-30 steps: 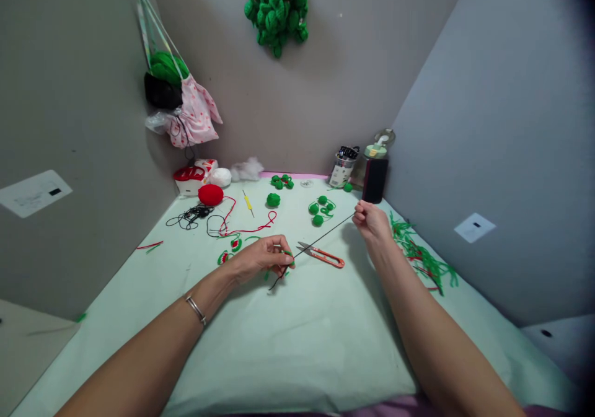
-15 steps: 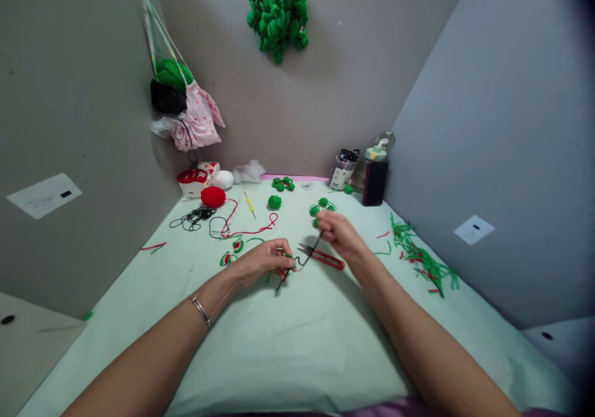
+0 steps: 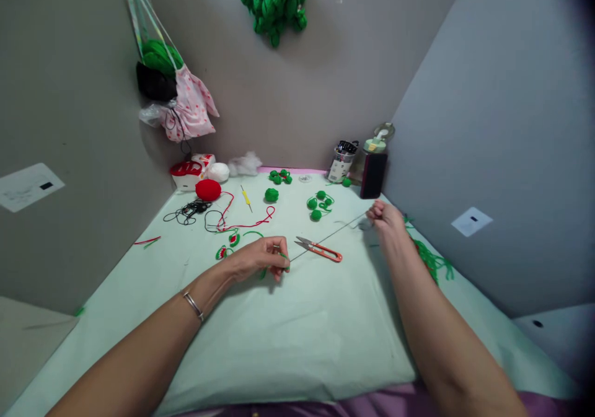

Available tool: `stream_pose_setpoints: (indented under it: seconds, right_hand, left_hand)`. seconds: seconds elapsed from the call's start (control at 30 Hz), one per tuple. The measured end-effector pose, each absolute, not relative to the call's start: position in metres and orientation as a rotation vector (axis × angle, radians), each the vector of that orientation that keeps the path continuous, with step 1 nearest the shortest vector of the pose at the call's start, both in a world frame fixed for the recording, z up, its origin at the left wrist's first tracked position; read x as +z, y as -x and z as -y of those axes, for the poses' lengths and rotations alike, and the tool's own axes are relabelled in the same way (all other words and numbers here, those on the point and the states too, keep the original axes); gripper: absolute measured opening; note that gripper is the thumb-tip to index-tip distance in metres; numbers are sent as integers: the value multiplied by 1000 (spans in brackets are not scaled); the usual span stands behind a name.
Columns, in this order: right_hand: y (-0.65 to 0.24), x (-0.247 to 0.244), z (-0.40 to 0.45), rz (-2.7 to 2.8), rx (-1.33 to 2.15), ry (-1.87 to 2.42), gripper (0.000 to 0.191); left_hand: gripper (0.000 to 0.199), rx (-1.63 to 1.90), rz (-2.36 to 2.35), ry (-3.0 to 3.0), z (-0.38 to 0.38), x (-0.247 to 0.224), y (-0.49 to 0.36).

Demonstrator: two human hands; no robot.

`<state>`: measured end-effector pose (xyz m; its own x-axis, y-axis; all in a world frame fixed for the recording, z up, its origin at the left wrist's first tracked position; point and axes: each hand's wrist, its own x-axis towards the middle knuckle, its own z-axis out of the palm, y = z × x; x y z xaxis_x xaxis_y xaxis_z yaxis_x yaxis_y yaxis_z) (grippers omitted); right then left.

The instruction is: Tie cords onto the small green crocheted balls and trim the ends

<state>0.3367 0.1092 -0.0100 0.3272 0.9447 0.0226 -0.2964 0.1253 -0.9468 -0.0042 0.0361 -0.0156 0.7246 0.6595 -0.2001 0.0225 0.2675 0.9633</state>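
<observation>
My left hand (image 3: pixel 267 258) is closed on a small green crochet piece (image 3: pixel 284 262), mostly covered by the fingers. A thin black thread (image 3: pixel 332 234) runs taut from it up to my right hand (image 3: pixel 385 214), whose fingers are pinched on the thread's far part. Whether a needle is in that pinch I cannot make out. Below the thread, between the hands, lie orange-handled thread snips (image 3: pixel 320 250), blades pointing left. Two small green, white and red crochet pieces (image 3: pixel 223 253) rest left of my left hand.
Green balls with tails (image 3: pixel 320 204) and a green ball (image 3: pixel 271 195) sit farther back. Red yarn (image 3: pixel 208 189), tangled black cord (image 3: pixel 188 212) and a yellow crochet hook (image 3: pixel 246 198) lie left. A phone (image 3: pixel 373 176) leans at back right; yarn scraps (image 3: pixel 432 259) lie right.
My right hand has moved right and away from the left, drawing the slack black thread straight. The left hand keeps its hold on the green piece. The view has shifted slightly.
</observation>
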Motion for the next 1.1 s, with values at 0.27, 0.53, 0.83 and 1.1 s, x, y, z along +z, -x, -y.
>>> stream_pose_setpoints:
  seconds: [0.27,0.53,0.83,1.1]
  right_hand:
    - [-295,1,-97,856,1204,1128,13]
    - [-210,14,-44,1962,1334,1131,31]
    - [-209,13,-43,1957,1390,1106,35]
    - [-211,10,-47,1885,1359,1167,31]
  left_hand:
    - [27,571,-631,-1159,-43,-22,10]
    - [26,680,-646,-1116,-48,-23,12]
    - [24,692,-658,-1122,-46,-20,12]
    - [25,693,-653,-1120,-47,-23,12]
